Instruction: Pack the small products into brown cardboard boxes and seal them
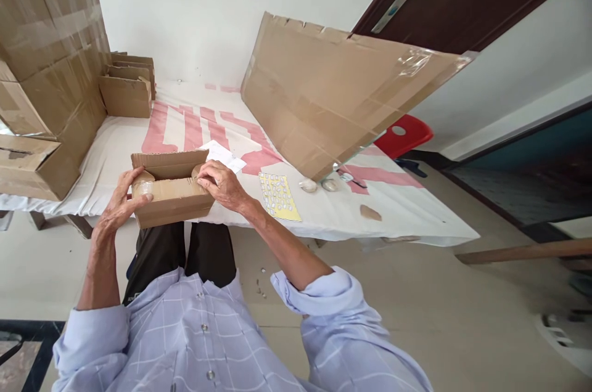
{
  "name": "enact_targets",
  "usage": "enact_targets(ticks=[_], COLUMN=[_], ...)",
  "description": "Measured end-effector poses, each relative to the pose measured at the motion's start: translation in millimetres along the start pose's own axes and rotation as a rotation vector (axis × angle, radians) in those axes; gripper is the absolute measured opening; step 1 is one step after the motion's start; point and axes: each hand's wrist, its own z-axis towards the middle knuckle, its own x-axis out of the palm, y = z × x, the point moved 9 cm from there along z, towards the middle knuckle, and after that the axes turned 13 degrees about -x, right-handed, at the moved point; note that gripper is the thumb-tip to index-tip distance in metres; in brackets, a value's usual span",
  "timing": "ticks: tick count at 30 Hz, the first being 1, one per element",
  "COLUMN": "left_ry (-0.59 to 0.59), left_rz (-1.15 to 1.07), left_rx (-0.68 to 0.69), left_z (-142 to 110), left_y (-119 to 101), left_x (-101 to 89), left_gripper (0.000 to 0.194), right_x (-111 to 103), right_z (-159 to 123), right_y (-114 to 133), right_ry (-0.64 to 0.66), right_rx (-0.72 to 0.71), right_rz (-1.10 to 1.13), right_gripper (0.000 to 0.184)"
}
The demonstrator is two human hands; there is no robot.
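A small cardboard box (173,210) is tilted at the table's front edge, above my lap, with its long back flap standing up. My left hand (118,201) grips its left end, the thumb lying along the front near a piece of clear tape. At the right end, my right hand (224,185) pinches the cardboard by a short end flap, fingers bent inward. The inside of the box is mostly hidden. Behind it lies a white sheet of paper (224,156). A yellow sheet with several white stickers (281,196) rests to the right of my right hand.
Stacked cardboard boxes (55,47) rise at the left, beside smaller open boxes (124,96). A large cardboard sheet (324,90) leans at the back right. Near its foot are two clear tape rolls (308,185) and eyeglasses (351,179). A red chair (407,133) stands behind the table.
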Motion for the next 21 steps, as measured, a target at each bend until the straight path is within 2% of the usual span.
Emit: enact_targets(ticks=[5,12,17,21], left_ry=[-0.007,-0.036,-0.076,-0.110], left_rz=[-0.026,-0.043,-0.017,0.001], left_rx=[-0.001,-0.030,-0.061,-0.091], left_z=[-0.1,-0.5,1.8,4.6], left_y=[-0.3,-4.8,-9.8,-15.5], left_x=[-0.5,-3.0,-7.6,-10.8], left_gripper=[0.084,0.084,0.087,0.087], right_x=[-4.1,-1.5,2.4,-6.0], right_z=[1.7,-9.5,-18.3,-21.8], right_y=[5.6,32.9,42.1,43.3], right_ry=[-0.074,-0.130,-0.089,-0.141], right_rx=[-0.060,-0.161,-0.155,-0.122], right_rz=[-0.078,-0.291,-0.292,-0.241], right_gripper=[0.022,0.028,0.028,0.025])
